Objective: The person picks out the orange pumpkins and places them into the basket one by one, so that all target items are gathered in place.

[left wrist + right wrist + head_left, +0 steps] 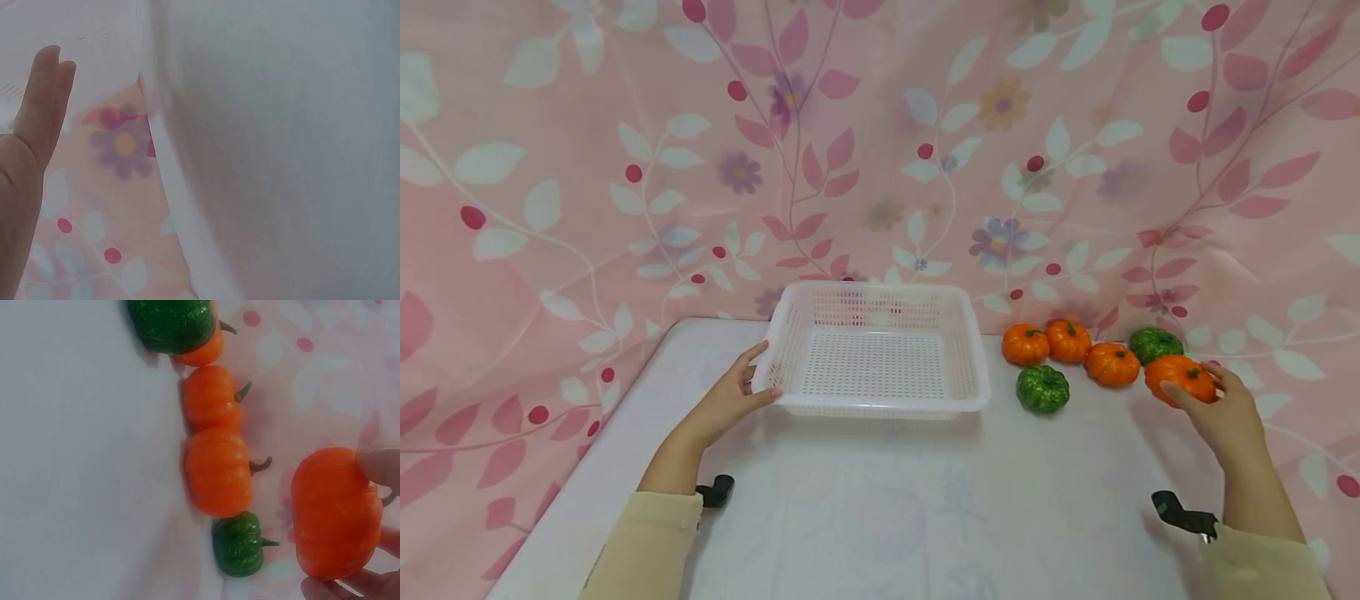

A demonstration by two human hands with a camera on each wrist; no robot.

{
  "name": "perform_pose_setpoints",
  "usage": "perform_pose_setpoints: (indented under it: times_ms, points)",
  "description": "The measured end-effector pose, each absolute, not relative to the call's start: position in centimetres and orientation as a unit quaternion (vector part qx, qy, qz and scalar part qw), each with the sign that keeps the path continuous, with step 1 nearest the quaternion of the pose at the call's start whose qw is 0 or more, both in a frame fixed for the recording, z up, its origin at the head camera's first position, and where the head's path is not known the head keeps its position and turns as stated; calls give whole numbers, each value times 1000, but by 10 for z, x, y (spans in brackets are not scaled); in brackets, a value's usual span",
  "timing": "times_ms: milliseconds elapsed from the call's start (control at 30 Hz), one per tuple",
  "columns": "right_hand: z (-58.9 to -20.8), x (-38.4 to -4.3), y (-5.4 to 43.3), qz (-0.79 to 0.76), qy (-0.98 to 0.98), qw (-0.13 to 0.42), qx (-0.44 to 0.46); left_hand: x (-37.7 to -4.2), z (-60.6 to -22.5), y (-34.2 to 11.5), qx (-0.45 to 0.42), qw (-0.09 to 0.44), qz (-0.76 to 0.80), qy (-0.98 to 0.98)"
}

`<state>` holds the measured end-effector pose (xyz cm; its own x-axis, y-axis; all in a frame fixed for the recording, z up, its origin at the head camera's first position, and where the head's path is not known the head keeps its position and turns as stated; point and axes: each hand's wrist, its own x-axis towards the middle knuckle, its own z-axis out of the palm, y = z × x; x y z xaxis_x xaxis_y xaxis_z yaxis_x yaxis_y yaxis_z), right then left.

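My right hand (1232, 417) holds an orange toy pumpkin (1180, 380) by its sides, thumb opposite fingers; in the right wrist view the same pumpkin (337, 515) is raised off the table. At the left end of a white plastic basket (872, 405), my left hand (726, 404) touches the rim with thumb and fingers spread; two straight fingers (47, 94) show in the left wrist view. Near the right hand, a green pumpkin (1153, 344) and an orange pumpkin (1112, 365) sit on the table.
Two more orange pumpkins (1026, 344) and a second green pumpkin (1042, 389) lie right of the basket. A white cloth covers the table (880, 508). A pink floral curtain (880, 167) hangs directly behind it.
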<state>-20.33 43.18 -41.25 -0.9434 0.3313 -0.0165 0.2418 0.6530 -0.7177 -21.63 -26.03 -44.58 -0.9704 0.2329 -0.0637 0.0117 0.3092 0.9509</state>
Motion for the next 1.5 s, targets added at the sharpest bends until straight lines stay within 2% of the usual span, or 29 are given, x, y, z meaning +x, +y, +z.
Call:
perform_pose_setpoints:
  times_ms: [567,1033,1500]
  points:
    - [-380,-188,384,387,-915,66,-97,-215,-446,-259,68,96,575,810]
    - [-367,-194,333,398,-909,119,-15,-214,-445,-260,73,100,587,800]
    - [-364,-201,275,430,-896,99,47,-215,-447,-260,78,100,597,792]
